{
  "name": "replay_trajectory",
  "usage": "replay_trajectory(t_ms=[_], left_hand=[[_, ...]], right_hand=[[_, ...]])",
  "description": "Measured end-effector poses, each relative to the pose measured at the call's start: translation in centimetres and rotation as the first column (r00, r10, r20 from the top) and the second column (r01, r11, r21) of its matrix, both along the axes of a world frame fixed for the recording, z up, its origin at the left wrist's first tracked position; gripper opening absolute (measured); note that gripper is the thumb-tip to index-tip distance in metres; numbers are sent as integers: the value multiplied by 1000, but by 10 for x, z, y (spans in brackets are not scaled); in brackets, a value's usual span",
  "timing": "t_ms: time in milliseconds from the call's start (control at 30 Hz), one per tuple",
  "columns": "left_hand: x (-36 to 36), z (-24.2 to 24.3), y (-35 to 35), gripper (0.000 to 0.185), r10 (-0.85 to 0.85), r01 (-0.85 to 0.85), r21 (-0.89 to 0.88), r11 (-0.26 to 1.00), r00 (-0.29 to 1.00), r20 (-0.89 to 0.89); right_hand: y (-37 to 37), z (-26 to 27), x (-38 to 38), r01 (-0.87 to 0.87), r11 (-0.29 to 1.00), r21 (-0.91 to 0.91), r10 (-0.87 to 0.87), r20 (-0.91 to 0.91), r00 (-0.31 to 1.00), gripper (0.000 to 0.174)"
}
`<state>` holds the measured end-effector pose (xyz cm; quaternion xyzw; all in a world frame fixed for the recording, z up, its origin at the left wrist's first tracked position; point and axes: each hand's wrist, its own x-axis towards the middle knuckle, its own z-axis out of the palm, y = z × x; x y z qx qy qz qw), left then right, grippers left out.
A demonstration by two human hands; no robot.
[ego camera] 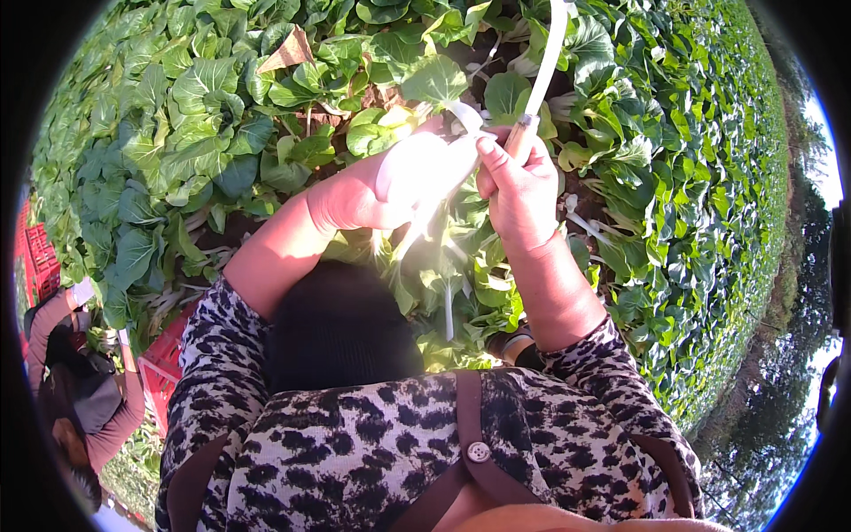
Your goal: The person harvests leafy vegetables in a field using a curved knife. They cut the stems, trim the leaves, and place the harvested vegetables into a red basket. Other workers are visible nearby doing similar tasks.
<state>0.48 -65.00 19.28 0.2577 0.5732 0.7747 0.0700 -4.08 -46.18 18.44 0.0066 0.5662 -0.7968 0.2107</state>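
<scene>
My left hand (359, 196) grips a head of pak choi (429, 169), whose pale base glares in the sun. Its green leaves hang down towards my lap. In my right hand (523, 189) is the wooden handle (520, 139) of a knife, with its long pale blade (549, 63) pointing up and away from me. The right thumb and fingers are also close against the pak choi's base. A single leaf with a bent white stalk (465, 116) sticks out above it; glare hides whether it is still attached.
Dense rows of growing pak choi (206, 100) surround me. Loose leaves (449, 306) lie below my hands. A dry brown leaf (289, 51) rests on the plants ahead. At left are a red plastic crate (159, 362), more red crates (40, 259) and another person (90, 392) bending down.
</scene>
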Motion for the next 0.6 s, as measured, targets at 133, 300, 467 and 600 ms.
replay_trajectory(t_ms=[133, 300, 467, 600], left_hand=[[28, -9, -21, 58, 174, -77, -397, 915, 961, 215], [21, -19, -64, 38, 191, -289, -957, 27, 941, -279], [-18, -60, -93, 34, 343, 194, -934, -300, 936, 84], [17, -86, -100, 38, 502, 126, -952, -280, 864, -33]], right_hand=[[-5, -25, -1, -187, 965, 183, 185, 26, 982, 13], [-22, -88, -4, -463, 399, 791, 501, 235, 833, 43], [-80, -143, -26, -443, 220, 869, 556, 262, 789, 48], [-118, -160, -31, -495, 91, 864, 662, 319, 678, 43]])
